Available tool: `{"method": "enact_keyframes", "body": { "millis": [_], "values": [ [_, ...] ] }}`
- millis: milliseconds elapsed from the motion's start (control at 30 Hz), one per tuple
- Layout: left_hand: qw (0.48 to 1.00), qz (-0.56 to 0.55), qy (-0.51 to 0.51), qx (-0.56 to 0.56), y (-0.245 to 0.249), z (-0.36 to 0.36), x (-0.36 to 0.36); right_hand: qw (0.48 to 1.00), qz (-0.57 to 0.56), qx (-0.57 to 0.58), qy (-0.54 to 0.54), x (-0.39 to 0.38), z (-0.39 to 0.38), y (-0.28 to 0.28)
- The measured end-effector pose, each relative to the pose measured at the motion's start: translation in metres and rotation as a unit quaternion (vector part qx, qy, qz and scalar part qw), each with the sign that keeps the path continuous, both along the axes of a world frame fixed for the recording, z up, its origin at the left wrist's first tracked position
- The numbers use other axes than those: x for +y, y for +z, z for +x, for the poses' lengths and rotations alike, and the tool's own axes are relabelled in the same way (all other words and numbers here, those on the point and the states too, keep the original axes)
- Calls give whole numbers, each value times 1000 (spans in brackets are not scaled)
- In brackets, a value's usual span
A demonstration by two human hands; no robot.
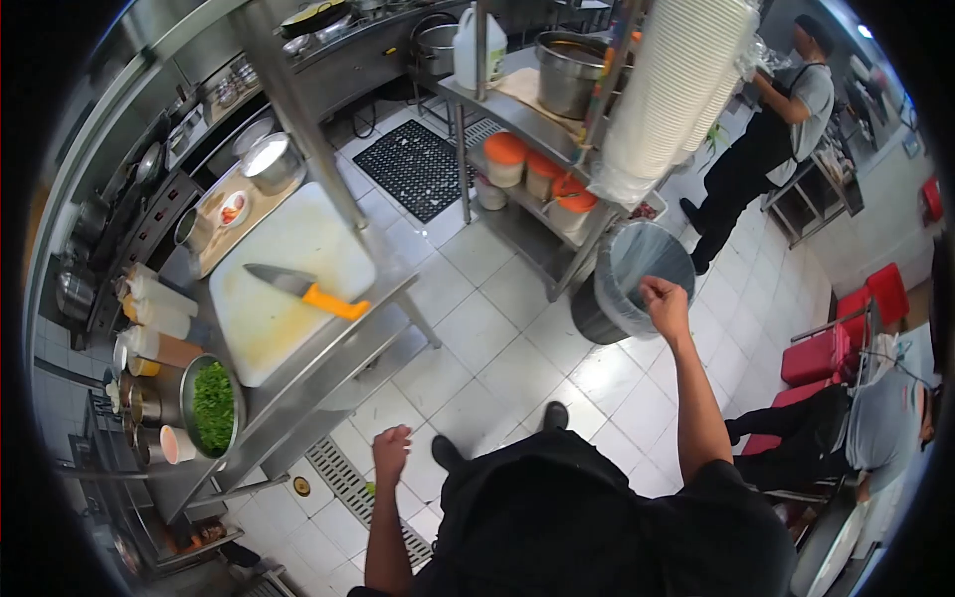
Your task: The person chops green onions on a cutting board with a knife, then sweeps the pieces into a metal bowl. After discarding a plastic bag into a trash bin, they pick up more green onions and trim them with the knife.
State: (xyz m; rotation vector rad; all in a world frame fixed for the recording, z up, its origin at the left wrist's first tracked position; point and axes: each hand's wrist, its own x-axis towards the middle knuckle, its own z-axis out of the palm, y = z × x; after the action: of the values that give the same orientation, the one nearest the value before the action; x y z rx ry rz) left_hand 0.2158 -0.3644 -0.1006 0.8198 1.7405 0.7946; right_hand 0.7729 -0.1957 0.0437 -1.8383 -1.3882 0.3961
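My right hand [665,304] is stretched out over the rim of a trash bin [642,267] lined with a clear bag. Its fingers are curled together, and anything between them is too small to make out. Low above the floor, my left hand [391,450] hangs with loosely bent fingers, touching nothing. To its left, on the steel counter, a knife [333,301] with an orange handle lies across a stained white cutting board [288,234]. A metal bowl of chopped greens [212,408] stands beside the board.
Squeeze bottles [159,310] line the counter's left side. A shelf rack carries orange-lidded tubs [504,149], a large pot [572,75] and stacked white containers [686,80]. One person [766,129] stands beyond the bin; another [875,423] is at right. A black mat [413,169] covers some floor tiles.
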Motion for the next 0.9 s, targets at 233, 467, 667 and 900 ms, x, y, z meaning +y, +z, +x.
{"method": "enact_keyframes", "body": {
  "millis": [233, 467, 667, 900],
  "values": [
    [988, -56, 4, 144, -56, 59, -33, 989, 50, -134, -48, 90, 208, 47],
    [977, -167, -69, 109, -99, 129, 14, 978, 0, 182, -103, 193, 312, 71],
    [996, -42, -20, 71, -46, 250, 129, 966, -3, 234, -114, 266, 383, 87],
    [992, -65, 63, 83, -15, 384, 93, 971, -8, 225, -77, 462, 531, 56]
  ]
}}
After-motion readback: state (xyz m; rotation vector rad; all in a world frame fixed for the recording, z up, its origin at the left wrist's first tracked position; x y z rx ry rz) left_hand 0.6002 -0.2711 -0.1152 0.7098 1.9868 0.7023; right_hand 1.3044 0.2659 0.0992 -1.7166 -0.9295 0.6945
